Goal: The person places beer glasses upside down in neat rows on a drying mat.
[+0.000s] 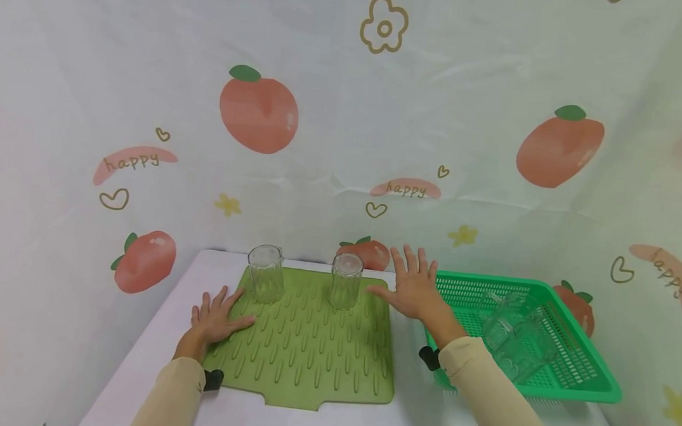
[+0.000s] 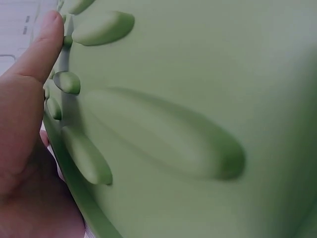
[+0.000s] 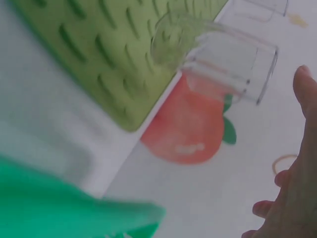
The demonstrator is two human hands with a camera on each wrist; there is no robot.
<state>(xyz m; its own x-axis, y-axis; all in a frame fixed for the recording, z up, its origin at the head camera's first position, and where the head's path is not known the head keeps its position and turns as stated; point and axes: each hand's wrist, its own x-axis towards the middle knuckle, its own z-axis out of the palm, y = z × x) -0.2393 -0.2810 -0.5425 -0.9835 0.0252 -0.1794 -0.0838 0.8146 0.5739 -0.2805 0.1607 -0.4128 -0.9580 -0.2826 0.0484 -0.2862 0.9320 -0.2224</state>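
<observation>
A green drying mat (image 1: 312, 358) with raised ridges lies on the table. Two clear glasses stand along its back part, a left glass (image 1: 266, 276) and a right glass (image 1: 346, 283). My left hand (image 1: 217, 319), fingers spread, rests at the mat's left edge; the left wrist view shows its thumb (image 2: 47, 44) beside the ridges (image 2: 168, 134). With fingers spread and nothing held, my right hand (image 1: 414, 292) is raised between the right glass and the green basket (image 1: 584, 396). In the right wrist view, that glass (image 3: 223, 54) is apart from the hand (image 3: 294, 183).
Several clear glasses (image 1: 518, 344) lie jumbled in the basket at the right, so their number is hard to tell. A white curtain (image 1: 334, 111) printed with fruit hangs right behind the table. White tabletop (image 1: 418, 407) shows between mat and basket.
</observation>
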